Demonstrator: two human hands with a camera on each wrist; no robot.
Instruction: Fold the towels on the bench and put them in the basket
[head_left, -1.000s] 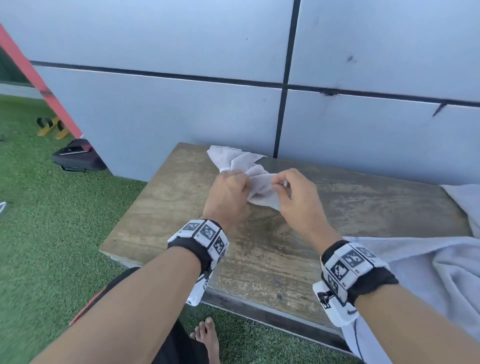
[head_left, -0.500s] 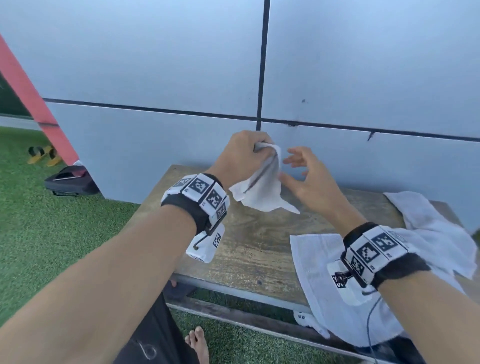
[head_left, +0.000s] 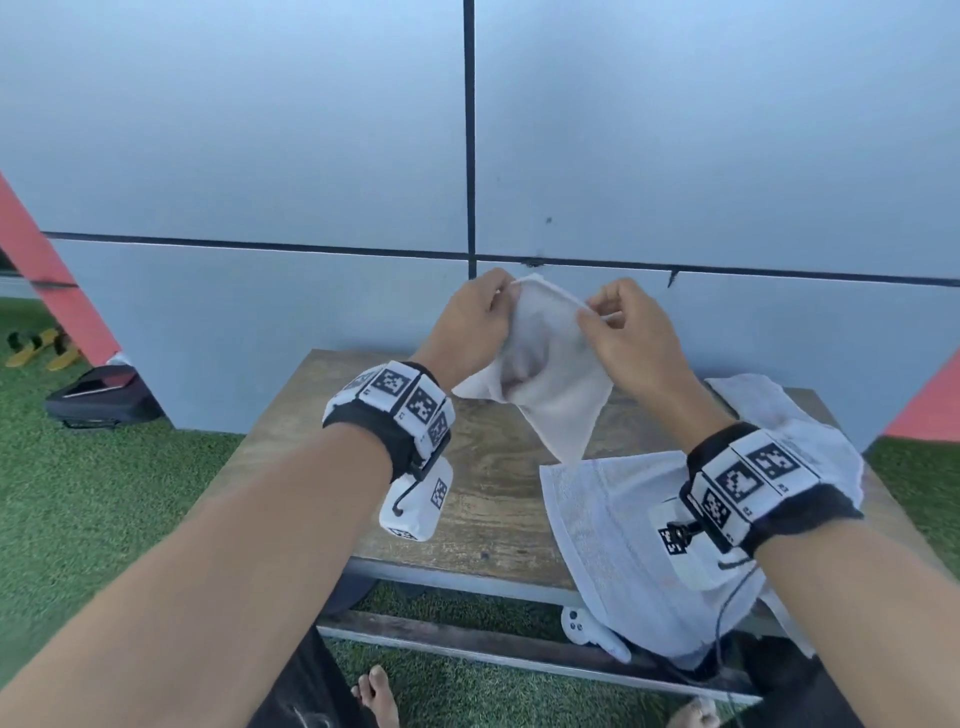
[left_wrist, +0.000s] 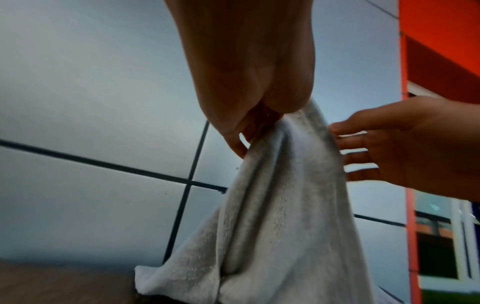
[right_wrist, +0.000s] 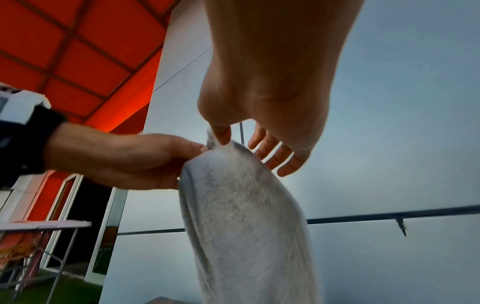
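Observation:
A small white towel (head_left: 550, 384) hangs in the air above the wooden bench (head_left: 467, 499). My left hand (head_left: 483, 317) grips its upper left corner in a fist. My right hand (head_left: 613, 322) pinches the top edge a short way to the right. In the left wrist view the towel (left_wrist: 275, 205) drapes down from the left hand (left_wrist: 259, 107), with the right hand (left_wrist: 389, 144) beside it. In the right wrist view the right hand (right_wrist: 223, 133) holds the towel (right_wrist: 233, 205) at its top, other fingers loosely extended. No basket is in view.
A larger white towel (head_left: 618, 525) lies on the bench's right half and hangs over its front edge. Another towel (head_left: 769, 410) is bunched behind it. A grey panelled wall (head_left: 311, 156) stands right behind the bench. On the grass lie a black bag (head_left: 98, 395) and yellow sandals (head_left: 41, 348).
Both hands lifted the small towel off the bench. Half a second ago the right hand was open beside it; now it pinches the top edge and the towel is spread between the hands.

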